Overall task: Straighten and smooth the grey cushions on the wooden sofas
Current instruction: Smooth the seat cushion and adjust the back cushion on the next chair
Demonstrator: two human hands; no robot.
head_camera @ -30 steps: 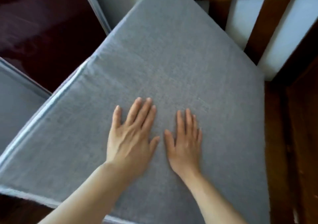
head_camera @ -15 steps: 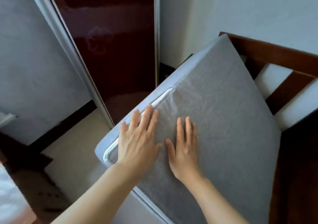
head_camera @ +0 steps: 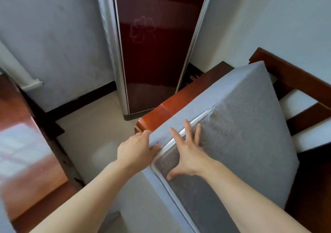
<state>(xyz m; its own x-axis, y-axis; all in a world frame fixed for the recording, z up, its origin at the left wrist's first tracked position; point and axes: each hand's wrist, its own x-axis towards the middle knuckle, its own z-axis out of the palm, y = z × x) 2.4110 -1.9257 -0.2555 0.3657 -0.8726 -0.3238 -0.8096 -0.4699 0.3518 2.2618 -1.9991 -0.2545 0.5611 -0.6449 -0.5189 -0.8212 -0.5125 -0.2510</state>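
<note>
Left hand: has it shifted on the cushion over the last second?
Yes. The left hand has slid off the top face and over the piped seam, and now grips the grey cushion by its side edge.

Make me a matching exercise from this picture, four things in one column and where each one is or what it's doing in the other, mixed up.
1. left hand
2. right hand
3. armrest
4. cabinet door

A. dark red, flower pattern
B. fingers spread flat on the cushion top
C. glossy wood beside the cushion
D. holding the cushion's side edge

Pairs: 1-D, 2-B, 3-C, 4-A
</note>
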